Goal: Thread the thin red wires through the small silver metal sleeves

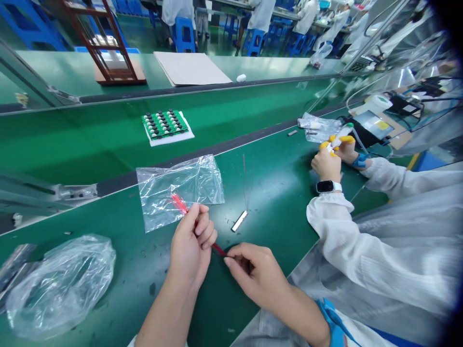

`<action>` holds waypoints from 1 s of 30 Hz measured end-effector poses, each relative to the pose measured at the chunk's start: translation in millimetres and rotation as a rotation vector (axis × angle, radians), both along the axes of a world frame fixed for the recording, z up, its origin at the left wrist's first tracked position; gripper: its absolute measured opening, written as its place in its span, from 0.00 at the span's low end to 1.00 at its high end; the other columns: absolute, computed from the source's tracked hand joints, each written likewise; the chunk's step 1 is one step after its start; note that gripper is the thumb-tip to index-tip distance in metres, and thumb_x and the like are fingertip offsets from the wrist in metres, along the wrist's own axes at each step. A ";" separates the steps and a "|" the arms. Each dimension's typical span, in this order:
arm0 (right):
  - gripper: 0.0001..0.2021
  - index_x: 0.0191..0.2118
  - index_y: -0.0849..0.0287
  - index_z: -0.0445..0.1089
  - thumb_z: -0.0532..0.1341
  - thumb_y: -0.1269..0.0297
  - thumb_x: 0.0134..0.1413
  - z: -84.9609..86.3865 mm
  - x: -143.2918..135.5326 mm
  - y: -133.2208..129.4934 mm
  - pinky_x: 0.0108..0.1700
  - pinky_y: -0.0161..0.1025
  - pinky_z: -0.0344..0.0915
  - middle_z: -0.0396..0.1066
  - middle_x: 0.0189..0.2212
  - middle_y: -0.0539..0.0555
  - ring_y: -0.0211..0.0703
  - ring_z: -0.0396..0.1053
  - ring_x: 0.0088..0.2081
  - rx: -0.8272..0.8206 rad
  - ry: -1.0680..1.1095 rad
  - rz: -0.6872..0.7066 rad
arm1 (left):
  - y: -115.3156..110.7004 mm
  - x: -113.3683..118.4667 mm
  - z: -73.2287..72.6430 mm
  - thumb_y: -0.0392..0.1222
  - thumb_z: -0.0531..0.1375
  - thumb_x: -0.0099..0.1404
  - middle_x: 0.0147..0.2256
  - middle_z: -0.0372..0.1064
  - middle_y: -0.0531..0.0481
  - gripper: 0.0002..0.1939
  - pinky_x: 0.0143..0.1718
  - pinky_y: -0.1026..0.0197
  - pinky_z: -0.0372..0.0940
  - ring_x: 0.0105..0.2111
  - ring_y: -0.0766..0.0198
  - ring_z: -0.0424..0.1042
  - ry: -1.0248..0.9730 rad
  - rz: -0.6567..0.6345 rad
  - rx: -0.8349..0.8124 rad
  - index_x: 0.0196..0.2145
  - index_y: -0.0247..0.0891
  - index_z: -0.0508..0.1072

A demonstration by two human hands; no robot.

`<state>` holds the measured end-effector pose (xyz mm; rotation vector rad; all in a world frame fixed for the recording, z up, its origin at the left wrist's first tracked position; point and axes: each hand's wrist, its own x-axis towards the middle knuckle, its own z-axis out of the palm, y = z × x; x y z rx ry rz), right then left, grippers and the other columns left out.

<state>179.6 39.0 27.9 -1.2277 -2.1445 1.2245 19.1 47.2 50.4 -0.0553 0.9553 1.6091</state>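
A bundle of thin red wires (179, 203) runs slantwise through the grip of my left hand (191, 246), its loose ends fanning out at the upper left. My right hand (258, 274) pinches the lower end of the same bundle between thumb and forefinger. Beneath the fanned ends lies a flat clear plastic bag (181, 178). Just beyond my right hand, a small pale strip-shaped part with dark edges (239, 221) rests on the green bench (278, 193), and thin wire-like lines reach away from it.
A crumpled clear bag (65, 284) lies at the left. Green circuit boards (165, 124) sit on white foam on the belt. To the right, a co-worker's hands (331, 156) in yellow finger cots hold a white item. Past them stands a device with a screen (374, 124).
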 end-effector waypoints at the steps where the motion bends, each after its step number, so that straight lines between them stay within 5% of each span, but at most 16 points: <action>1: 0.08 0.32 0.58 0.74 0.60 0.67 0.61 -0.1 -0.3 0.4 0.26 0.34 0.61 0.69 0.21 0.49 0.37 0.65 0.22 0.005 0.008 0.000 | 0.0 0.2 0.3 0.41 0.58 0.69 0.17 0.46 0.61 0.12 0.14 0.69 0.44 0.15 0.74 0.41 0.001 0.003 -0.002 0.28 0.34 0.71; 6: 0.06 0.38 0.59 0.75 0.62 0.64 0.60 -1.9 -0.1 0.6 0.23 0.34 0.60 0.69 0.22 0.48 0.36 0.64 0.20 -0.021 0.019 -0.017 | 0.3 1.4 0.8 0.41 0.60 0.68 0.17 0.47 0.61 0.11 0.14 0.69 0.44 0.15 0.74 0.41 0.002 -0.001 -0.003 0.29 0.34 0.72; 24: 0.08 0.33 0.58 0.73 0.58 0.68 0.62 3.0 3.7 1.9 0.25 0.34 0.60 0.68 0.22 0.49 0.37 0.65 0.22 0.004 0.050 0.001 | 0.9 0.2 0.7 0.41 0.59 0.69 0.18 0.47 0.61 0.12 0.14 0.69 0.44 0.15 0.74 0.41 0.025 0.002 -0.010 0.28 0.34 0.72; 27: 0.09 0.30 0.57 0.72 0.59 0.67 0.62 1.0 21.4 2.9 0.24 0.34 0.58 0.66 0.20 0.48 0.37 0.62 0.21 0.002 0.112 -0.045 | 0.8 -11.1 4.1 0.39 0.58 0.70 0.18 0.46 0.61 0.12 0.14 0.69 0.44 0.15 0.74 0.41 0.023 0.076 -0.015 0.28 0.34 0.71; 30: 0.11 0.29 0.56 0.71 0.60 0.63 0.63 -5.5 46.0 4.4 0.21 0.34 0.56 0.65 0.19 0.48 0.36 0.60 0.19 -0.059 0.251 -0.191 | -0.8 -29.3 7.5 0.36 0.57 0.69 0.17 0.45 0.61 0.12 0.14 0.68 0.45 0.15 0.73 0.42 0.059 0.289 0.022 0.27 0.35 0.70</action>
